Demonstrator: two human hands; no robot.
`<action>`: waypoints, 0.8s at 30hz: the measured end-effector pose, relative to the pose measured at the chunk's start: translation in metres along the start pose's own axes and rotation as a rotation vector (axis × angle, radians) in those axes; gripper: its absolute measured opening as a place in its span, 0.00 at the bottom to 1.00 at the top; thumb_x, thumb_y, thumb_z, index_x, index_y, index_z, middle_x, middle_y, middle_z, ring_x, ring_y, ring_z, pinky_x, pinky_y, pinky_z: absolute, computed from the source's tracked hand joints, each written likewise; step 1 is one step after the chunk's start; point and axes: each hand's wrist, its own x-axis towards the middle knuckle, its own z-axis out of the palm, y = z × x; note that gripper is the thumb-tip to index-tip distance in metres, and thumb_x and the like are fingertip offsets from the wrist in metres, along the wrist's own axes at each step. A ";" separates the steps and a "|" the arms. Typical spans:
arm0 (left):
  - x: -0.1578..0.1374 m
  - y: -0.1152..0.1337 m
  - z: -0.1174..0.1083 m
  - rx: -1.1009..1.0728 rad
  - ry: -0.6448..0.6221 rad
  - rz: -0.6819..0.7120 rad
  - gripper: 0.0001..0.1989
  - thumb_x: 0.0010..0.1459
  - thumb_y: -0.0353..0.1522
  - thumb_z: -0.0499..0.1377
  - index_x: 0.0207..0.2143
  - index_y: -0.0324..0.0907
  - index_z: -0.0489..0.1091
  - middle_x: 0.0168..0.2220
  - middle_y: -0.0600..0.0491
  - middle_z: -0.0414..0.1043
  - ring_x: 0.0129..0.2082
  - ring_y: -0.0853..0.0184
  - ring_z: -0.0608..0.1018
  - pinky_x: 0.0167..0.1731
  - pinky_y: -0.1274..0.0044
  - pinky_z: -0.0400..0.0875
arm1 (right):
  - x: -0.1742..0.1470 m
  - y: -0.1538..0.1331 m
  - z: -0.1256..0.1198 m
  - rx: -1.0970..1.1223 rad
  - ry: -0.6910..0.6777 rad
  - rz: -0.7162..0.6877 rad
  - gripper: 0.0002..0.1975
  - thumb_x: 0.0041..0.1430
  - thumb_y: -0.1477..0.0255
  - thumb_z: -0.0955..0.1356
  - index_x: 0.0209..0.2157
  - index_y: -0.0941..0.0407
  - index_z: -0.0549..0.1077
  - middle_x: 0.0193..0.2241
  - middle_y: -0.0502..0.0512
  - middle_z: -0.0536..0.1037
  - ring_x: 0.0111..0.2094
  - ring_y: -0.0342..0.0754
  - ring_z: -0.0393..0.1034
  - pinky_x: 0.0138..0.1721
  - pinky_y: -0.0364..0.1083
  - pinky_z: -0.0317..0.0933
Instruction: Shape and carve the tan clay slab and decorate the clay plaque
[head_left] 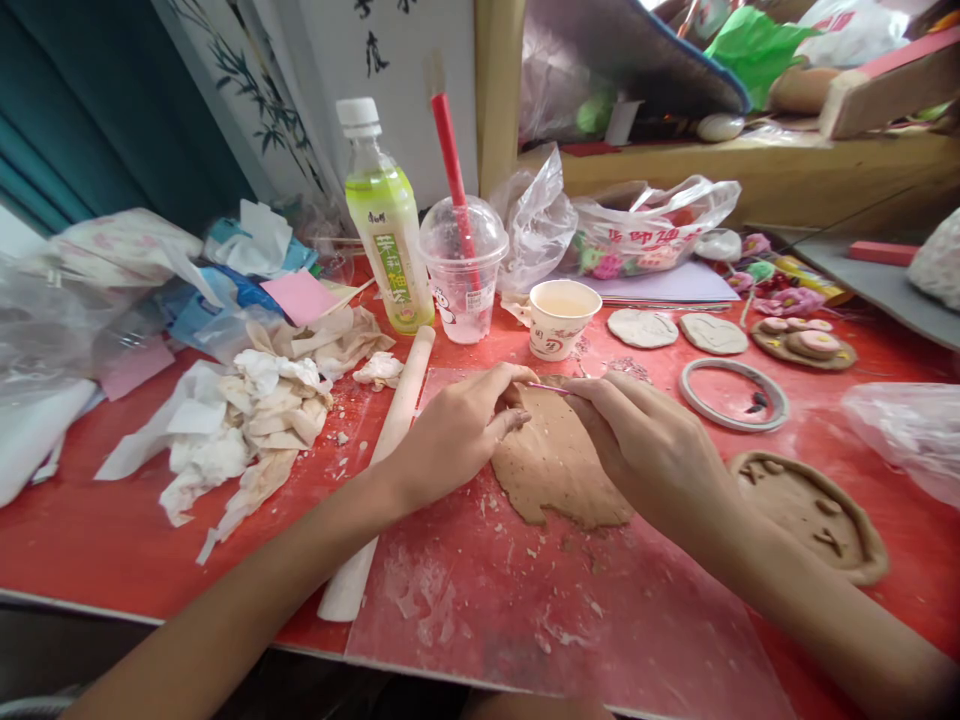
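A thin pink stick [549, 388] spans the gap between my two hands, above the far part of a flat brown clay slab [562, 465]. My right hand [649, 430] is closed round one end of it. The fingers of my left hand [469, 415] are curled at the other end, with the tip at my index finger. The slab has a ragged near edge and lies on a clear plastic sheet [585, 620]. Just left of my left hand is a long pale rolling pin [405, 400]; my forearm crosses over it.
Behind my hands stand a paper cup [562, 318], a lidded plastic cup [463, 275] and a green drink bottle [386, 230]. Crumpled tissues [262, 410] lie left. On the right are a tape roll [735, 395], a rimmed clay disc [814, 515] and pale clay discs [641, 328].
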 end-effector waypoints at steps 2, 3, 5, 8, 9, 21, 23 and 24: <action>0.000 0.000 0.000 -0.013 0.001 -0.010 0.14 0.59 0.28 0.56 0.47 0.43 0.62 0.37 0.57 0.73 0.38 0.72 0.76 0.41 0.78 0.70 | 0.000 0.000 0.000 0.004 -0.005 0.005 0.09 0.62 0.75 0.61 0.37 0.63 0.71 0.26 0.57 0.72 0.27 0.46 0.67 0.30 0.45 0.59; 0.000 0.000 0.001 -0.015 0.003 -0.012 0.14 0.59 0.27 0.56 0.47 0.43 0.62 0.37 0.56 0.73 0.37 0.72 0.76 0.41 0.78 0.70 | 0.000 0.001 0.001 0.007 -0.009 0.008 0.09 0.62 0.75 0.60 0.37 0.62 0.71 0.26 0.57 0.72 0.27 0.46 0.67 0.30 0.45 0.59; 0.000 0.000 0.001 -0.015 0.005 -0.009 0.14 0.59 0.27 0.56 0.47 0.43 0.63 0.36 0.56 0.74 0.36 0.73 0.76 0.40 0.78 0.70 | -0.001 0.001 0.001 0.010 -0.021 0.008 0.09 0.63 0.75 0.60 0.37 0.61 0.70 0.26 0.57 0.72 0.28 0.46 0.67 0.30 0.45 0.59; 0.000 0.000 0.001 -0.015 0.008 0.005 0.14 0.59 0.26 0.55 0.48 0.43 0.62 0.36 0.56 0.73 0.36 0.73 0.76 0.39 0.78 0.71 | -0.001 0.001 0.002 0.017 -0.040 0.021 0.09 0.63 0.74 0.59 0.37 0.59 0.69 0.27 0.57 0.73 0.28 0.46 0.67 0.31 0.45 0.59; 0.000 0.000 0.001 -0.013 0.010 0.010 0.14 0.59 0.26 0.55 0.48 0.43 0.62 0.36 0.56 0.73 0.36 0.73 0.76 0.39 0.78 0.71 | -0.001 0.001 0.002 0.020 -0.046 0.027 0.09 0.63 0.74 0.59 0.37 0.59 0.69 0.27 0.57 0.73 0.28 0.46 0.67 0.31 0.45 0.59; 0.000 0.000 0.000 -0.002 0.056 0.007 0.10 0.59 0.28 0.56 0.44 0.41 0.64 0.34 0.56 0.73 0.36 0.73 0.75 0.38 0.79 0.71 | -0.002 0.002 0.004 -0.041 -0.082 0.058 0.10 0.63 0.73 0.58 0.37 0.59 0.69 0.27 0.56 0.73 0.27 0.47 0.66 0.29 0.45 0.57; 0.000 0.000 -0.001 -0.025 0.082 0.020 0.05 0.60 0.29 0.55 0.39 0.41 0.66 0.34 0.57 0.73 0.35 0.74 0.74 0.39 0.79 0.70 | -0.005 0.005 0.008 -0.091 -0.115 0.087 0.09 0.63 0.73 0.59 0.37 0.59 0.69 0.28 0.57 0.74 0.27 0.48 0.67 0.28 0.46 0.56; 0.001 0.000 -0.001 -0.037 0.100 0.026 0.03 0.60 0.30 0.55 0.37 0.41 0.67 0.34 0.57 0.73 0.35 0.74 0.74 0.40 0.79 0.70 | -0.007 0.006 0.011 -0.107 -0.132 0.105 0.09 0.62 0.73 0.60 0.37 0.59 0.69 0.30 0.57 0.75 0.28 0.48 0.67 0.27 0.46 0.56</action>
